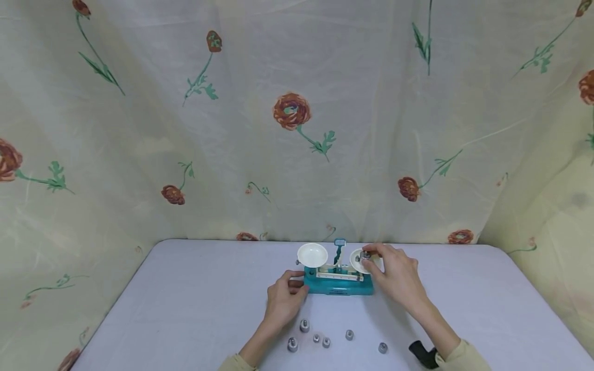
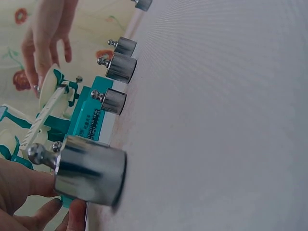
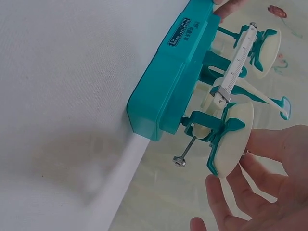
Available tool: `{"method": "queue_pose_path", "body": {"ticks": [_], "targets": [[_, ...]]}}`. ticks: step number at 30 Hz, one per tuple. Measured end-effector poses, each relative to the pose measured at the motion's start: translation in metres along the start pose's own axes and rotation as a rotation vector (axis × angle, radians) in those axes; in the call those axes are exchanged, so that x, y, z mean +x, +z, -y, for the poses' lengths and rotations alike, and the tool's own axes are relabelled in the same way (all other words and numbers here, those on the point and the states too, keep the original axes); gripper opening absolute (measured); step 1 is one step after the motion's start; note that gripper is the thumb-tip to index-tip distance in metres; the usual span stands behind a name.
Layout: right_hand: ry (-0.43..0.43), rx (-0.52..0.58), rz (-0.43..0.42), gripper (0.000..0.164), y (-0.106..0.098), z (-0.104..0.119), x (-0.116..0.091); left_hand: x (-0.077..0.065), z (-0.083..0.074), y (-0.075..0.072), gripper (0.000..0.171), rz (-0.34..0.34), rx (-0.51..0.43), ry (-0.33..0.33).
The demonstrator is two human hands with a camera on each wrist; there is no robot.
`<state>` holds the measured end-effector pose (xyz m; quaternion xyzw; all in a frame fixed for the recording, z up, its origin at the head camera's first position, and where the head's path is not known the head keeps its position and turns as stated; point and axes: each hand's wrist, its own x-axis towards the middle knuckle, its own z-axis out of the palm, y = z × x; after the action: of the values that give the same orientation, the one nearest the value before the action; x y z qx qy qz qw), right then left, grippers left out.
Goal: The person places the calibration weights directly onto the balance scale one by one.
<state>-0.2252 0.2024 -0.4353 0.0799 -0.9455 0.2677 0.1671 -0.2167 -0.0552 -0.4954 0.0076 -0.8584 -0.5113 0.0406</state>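
On the balance [image 1: 339, 288], the left hand [image 1: 285, 299] is gripping the left end; at its right pan [image 1: 356, 266], the right hand [image 1: 396, 273] is pinching 1 metal weight [image 1: 365, 255], likely dense and slippery, favouring a top hold.

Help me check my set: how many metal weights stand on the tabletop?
6, left to right: leftmost weight; second weight, farther back; smallest weight; fourth weight, beside it; fifth weight, in front of the balance; rightmost weight, nearest the black object. Others may be hidden.
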Motion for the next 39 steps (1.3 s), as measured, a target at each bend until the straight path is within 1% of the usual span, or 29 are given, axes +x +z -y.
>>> {"method": "queue_pose_path", "body": {"ticks": [14,24,32,39], "targets": [[-0.002,0.032,0.009,0.039,-0.002,-0.001,-0.003,0.000,0.002,0.001,0.033,-0.001,-0.003,0.005],[-0.009,0.014,0.007,0.040,-0.007,0.000,-0.005,-0.001,0.003,0.001,0.034,-0.004,-0.001,0.010],[-0.012,0.022,-0.022,0.039,-0.011,0.001,-0.008,-0.001,0.003,0.001,0.033,-0.007,-0.003,0.005],[-0.032,0.036,-0.047,0.037,-0.014,0.009,-0.013,-0.001,0.003,0.001,0.033,-0.008,0.001,0.011]]}}
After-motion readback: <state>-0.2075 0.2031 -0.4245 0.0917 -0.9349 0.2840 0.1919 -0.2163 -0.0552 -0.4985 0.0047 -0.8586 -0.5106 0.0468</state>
